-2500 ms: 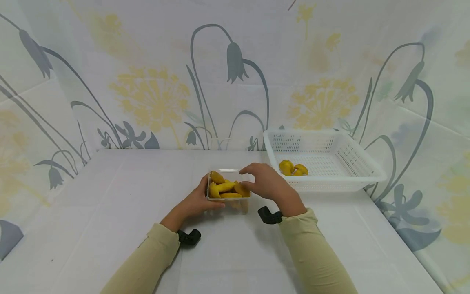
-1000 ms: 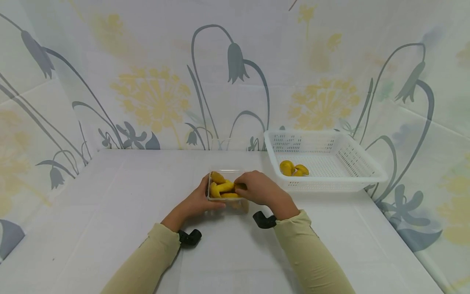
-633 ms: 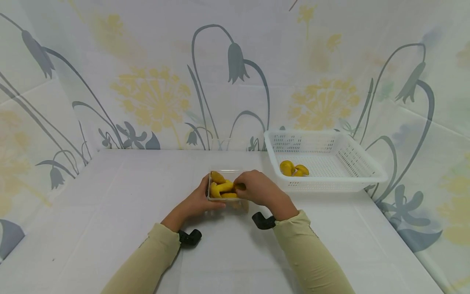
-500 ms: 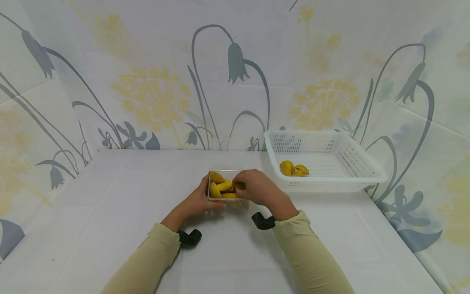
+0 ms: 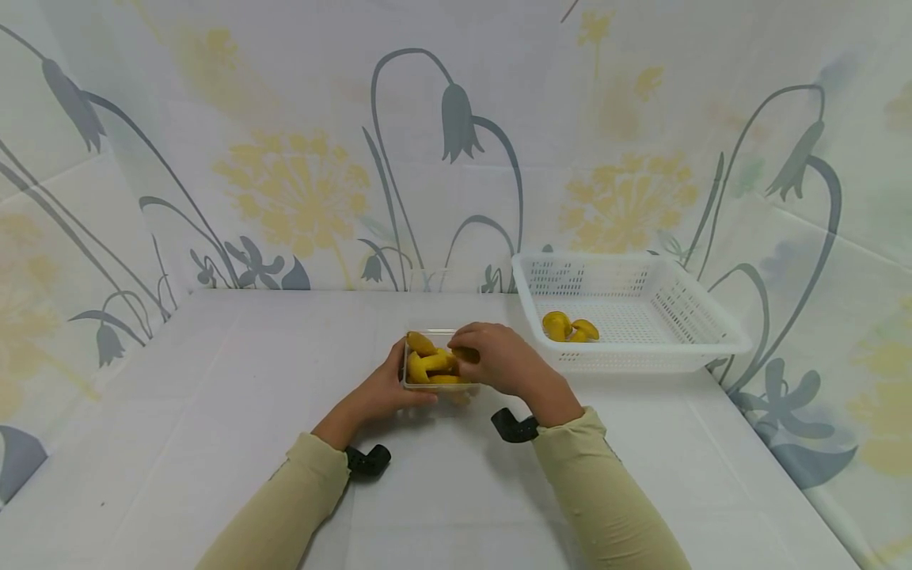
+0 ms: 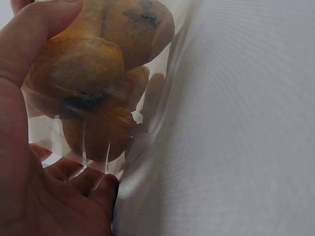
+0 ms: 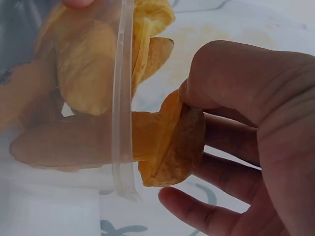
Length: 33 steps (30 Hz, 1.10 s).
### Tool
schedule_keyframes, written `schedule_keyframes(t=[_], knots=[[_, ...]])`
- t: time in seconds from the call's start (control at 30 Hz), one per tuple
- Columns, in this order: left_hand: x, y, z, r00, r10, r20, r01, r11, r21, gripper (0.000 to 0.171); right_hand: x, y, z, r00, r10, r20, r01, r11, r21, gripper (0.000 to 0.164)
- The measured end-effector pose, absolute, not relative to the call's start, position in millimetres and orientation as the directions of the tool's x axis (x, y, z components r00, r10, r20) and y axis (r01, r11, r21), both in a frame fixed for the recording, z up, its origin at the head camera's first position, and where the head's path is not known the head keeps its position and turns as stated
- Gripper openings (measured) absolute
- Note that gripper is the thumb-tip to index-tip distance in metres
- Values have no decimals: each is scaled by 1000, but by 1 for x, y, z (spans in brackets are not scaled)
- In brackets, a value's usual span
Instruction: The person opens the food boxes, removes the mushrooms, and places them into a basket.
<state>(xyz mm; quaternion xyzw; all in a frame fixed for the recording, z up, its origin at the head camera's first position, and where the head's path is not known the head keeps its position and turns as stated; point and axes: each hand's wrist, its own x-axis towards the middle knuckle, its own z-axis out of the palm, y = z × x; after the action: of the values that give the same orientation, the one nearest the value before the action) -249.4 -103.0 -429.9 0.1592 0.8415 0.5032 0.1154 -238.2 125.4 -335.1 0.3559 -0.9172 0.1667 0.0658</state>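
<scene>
A clear plastic box [image 5: 442, 385] holding several yellow mushrooms [image 5: 431, 364] stands at the middle of the white table. My left hand [image 5: 385, 388] grips it from the left, thumb along the near side; through its wall in the left wrist view, mushrooms [image 6: 78, 73] show dark bluish marks. At the box's right side my right hand [image 5: 502, 360] pinches one mushroom [image 7: 177, 147] by its cap. In the right wrist view the cap sticks out past the box rim [image 7: 123, 98], while the stem reaches inside. Thumb and index finger are on the cap.
A white perforated basket [image 5: 648, 358] stands at the back right, with a few yellow mushrooms [image 5: 557, 324] in its near left corner. A faint see-through container [image 5: 443, 280] is at the table's back edge. Flower-printed cloth [image 5: 313, 174] hangs behind and on both sides.
My right hand has gone from spread fingers over the box to pinching a mushroom at its right side, then risen slightly with it. My left hand keeps its hold on the box.
</scene>
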Motion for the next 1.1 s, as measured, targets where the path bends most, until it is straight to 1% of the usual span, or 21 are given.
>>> schedule_keyframes(t=[0.23, 0.5, 0.7, 1.0, 1.1], knots=[[-248, -103, -429, -922, 388, -21, 159, 426, 891, 116, -239, 129, -334, -753, -611, 243, -658, 696, -289, 29], [-249, -102, -429, -923, 381, -43, 138, 434, 891, 116, -240, 134, -331, -763, -586, 274, -647, 698, -307, 30], [-250, -103, -431, -924, 379, -45, 136, 436, 890, 118, -237, 137, -326, -780, -556, 286, -626, 700, -344, 29], [-251, -103, -433, -923, 382, -42, 139, 433, 891, 119, -235, 147, -320, -758, -535, 372, -648, 683, -339, 32], [-252, -103, -434, -924, 380, -45, 136, 437, 889, 120, -235, 152, -317, -760, -520, 390, -645, 676, -357, 32]])
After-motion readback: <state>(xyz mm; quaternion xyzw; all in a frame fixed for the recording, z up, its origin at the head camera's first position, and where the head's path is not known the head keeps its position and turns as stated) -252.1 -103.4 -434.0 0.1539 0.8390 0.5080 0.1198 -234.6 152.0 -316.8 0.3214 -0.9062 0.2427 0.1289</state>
